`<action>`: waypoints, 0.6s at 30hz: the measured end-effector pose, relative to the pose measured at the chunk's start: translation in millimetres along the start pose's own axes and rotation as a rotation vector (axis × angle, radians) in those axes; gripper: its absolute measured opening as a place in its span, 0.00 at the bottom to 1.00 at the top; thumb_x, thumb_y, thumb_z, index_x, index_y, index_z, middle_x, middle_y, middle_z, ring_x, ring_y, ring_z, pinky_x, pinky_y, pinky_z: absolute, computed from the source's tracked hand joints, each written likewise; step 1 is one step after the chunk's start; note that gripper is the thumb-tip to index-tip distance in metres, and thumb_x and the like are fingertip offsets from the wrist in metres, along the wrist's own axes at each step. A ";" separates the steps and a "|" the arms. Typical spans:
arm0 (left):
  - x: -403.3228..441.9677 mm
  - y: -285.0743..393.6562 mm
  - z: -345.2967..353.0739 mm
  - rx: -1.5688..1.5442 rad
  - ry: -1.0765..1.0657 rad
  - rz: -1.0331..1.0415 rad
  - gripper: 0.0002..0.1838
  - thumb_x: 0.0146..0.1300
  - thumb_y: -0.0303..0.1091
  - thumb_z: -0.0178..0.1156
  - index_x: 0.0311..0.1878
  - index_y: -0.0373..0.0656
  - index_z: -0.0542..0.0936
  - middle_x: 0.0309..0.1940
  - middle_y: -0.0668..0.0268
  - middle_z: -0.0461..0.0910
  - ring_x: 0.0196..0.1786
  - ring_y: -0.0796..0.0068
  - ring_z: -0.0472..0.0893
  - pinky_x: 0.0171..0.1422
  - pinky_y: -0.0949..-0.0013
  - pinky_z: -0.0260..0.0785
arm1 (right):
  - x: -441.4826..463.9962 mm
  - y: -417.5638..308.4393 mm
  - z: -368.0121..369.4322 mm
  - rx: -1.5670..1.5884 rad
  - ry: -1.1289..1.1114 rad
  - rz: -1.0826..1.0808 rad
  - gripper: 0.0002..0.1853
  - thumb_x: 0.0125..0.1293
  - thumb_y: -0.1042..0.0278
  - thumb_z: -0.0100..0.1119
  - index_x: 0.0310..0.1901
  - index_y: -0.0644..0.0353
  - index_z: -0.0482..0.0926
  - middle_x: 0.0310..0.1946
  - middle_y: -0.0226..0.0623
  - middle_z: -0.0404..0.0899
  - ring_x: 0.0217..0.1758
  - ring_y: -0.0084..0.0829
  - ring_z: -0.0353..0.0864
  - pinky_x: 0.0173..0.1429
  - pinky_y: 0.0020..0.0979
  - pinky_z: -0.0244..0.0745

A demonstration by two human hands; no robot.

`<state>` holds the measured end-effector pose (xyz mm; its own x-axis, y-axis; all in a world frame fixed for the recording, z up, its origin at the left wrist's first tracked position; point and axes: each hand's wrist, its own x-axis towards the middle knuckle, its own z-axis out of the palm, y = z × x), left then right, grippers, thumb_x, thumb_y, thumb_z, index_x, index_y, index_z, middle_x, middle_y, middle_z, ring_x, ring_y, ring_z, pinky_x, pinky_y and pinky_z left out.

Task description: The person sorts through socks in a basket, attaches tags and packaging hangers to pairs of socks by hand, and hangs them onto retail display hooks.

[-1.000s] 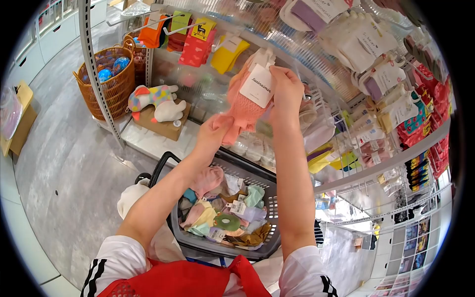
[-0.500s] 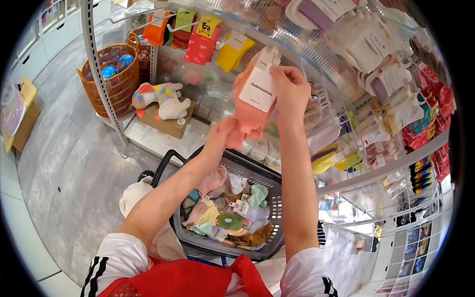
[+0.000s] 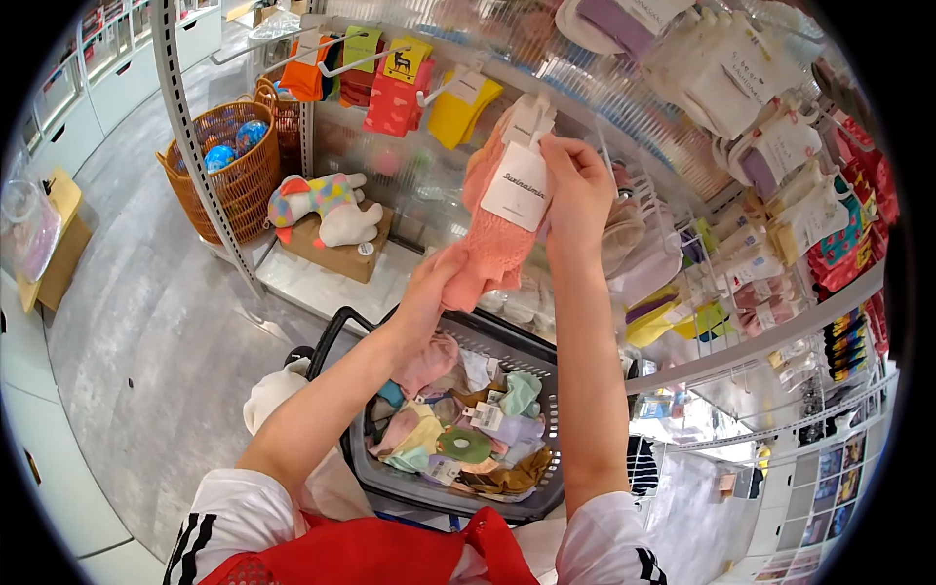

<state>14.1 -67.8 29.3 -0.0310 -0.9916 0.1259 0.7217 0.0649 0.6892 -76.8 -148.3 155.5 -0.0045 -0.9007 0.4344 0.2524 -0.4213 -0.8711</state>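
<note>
A coral-pink pair of socks point(image 3: 485, 251) with a white printed label is held up before the rack. My left hand point(image 3: 432, 289) pinches the lower end of the socks. At the label's right edge, the closed fingers of my right hand point(image 3: 579, 185) grip the upper part of the pair. Behind it hang several more pairs on hooks, partly hidden. Below my arms sits a grey shopping basket point(image 3: 357, 456) with a black rim, holding many folded socks in pastel colours, some with white tags.
Yellow socks point(image 3: 462, 105) and red patterned socks point(image 3: 395, 93) hang on metal hooks. A wicker basket point(image 3: 226, 175) with blue balls stands left of a rack post point(image 3: 191, 136). A plush toy point(image 3: 327, 210) lies on a cardboard box point(image 3: 336, 255). More packed socks point(image 3: 741, 78) hang at right.
The lower end of the coral socks has shifted slightly down, and the label has tilted a little. Both hands keep their hold. The whole view has moved slightly.
</note>
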 end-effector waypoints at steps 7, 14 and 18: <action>2.6 -5.0 -3.7 0.024 0.057 -0.015 0.21 0.64 0.40 0.46 0.54 0.34 0.68 0.44 0.64 0.75 0.45 0.78 0.75 0.50 0.75 0.65 | 3.7 -10.7 5.2 -0.141 -0.022 0.037 0.04 0.54 0.74 0.58 0.27 0.66 0.75 0.21 0.26 0.73 0.22 0.13 0.65 0.26 0.17 0.58; 10.1 -14.8 -17.5 0.326 0.052 -0.043 0.19 0.64 0.40 0.48 0.51 0.36 0.71 0.41 0.67 0.75 0.43 0.81 0.73 0.48 0.77 0.64 | 4.5 -3.7 5.6 -0.097 -0.023 0.027 0.06 0.56 0.73 0.57 0.32 0.66 0.74 0.21 0.27 0.73 0.22 0.14 0.66 0.26 0.17 0.60; 19.4 -20.3 -27.4 0.219 0.111 -0.098 0.17 0.65 0.40 0.45 0.49 0.38 0.71 0.40 0.69 0.74 0.40 0.84 0.73 0.44 0.79 0.65 | -6.6 29.2 -4.2 -0.082 0.004 -0.128 0.09 0.57 0.73 0.56 0.38 0.67 0.72 0.26 0.31 0.75 0.27 0.16 0.71 0.33 0.18 0.66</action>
<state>17.8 -91.4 -1.7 -0.0087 -0.9998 -0.0198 0.5516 -0.0213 0.8339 -73.4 -155.1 126.3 -0.0352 -0.8393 0.5425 0.1693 -0.5400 -0.8245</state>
